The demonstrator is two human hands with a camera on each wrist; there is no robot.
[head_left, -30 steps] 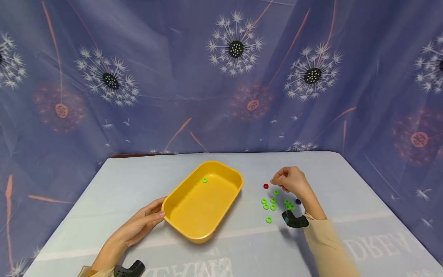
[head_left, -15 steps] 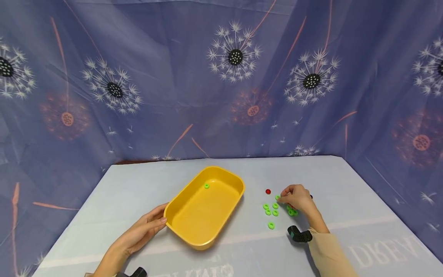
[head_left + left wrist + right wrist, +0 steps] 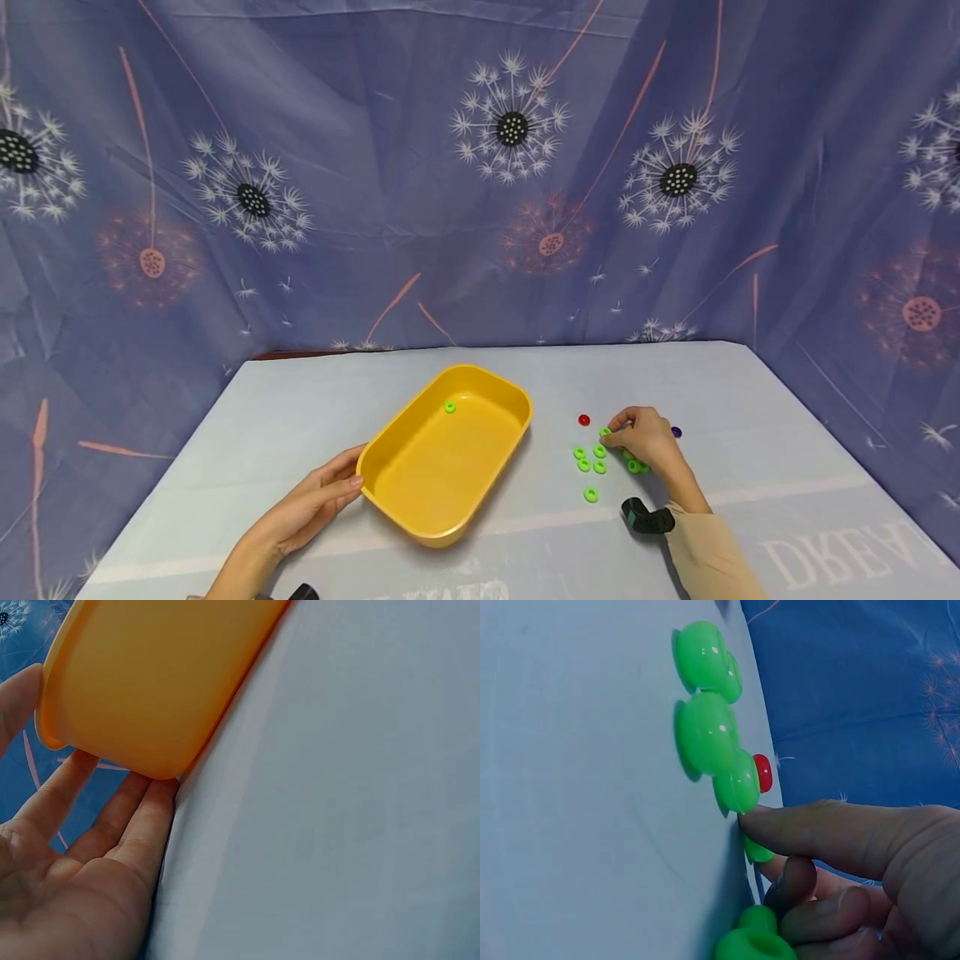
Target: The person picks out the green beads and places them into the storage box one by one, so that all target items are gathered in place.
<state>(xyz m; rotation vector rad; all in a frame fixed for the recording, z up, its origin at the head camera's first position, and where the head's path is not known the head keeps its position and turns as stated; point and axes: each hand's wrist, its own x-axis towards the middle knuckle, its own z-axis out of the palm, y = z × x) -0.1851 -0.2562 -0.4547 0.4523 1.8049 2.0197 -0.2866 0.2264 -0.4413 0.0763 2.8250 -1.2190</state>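
A yellow rectangular tray [image 3: 442,475] lies slanted on the table, with one small green ring [image 3: 450,407] inside near its far end. My left hand [image 3: 311,504] holds the tray's near left corner, thumb at the rim and fingers against the outer wall in the left wrist view. Over on the right, my right hand [image 3: 645,435] is down at table level. Its thumb and index finger pinch a green ring [image 3: 759,850], partly covered by the thumb in the right wrist view. The other fingers are curled, close to more green rings [image 3: 756,946].
Several loose green rings [image 3: 591,494] lie between the tray and my right hand, others partly under the hand. A red ring [image 3: 584,420] sits beyond them and a dark purple ring [image 3: 677,432] to the hand's right. A patterned blue curtain [image 3: 450,167] backs the table.
My right hand has come down from above the table to a green ring by the red one, its fingers now at that ring. My left hand stays at the tray; the head view shifted slightly.
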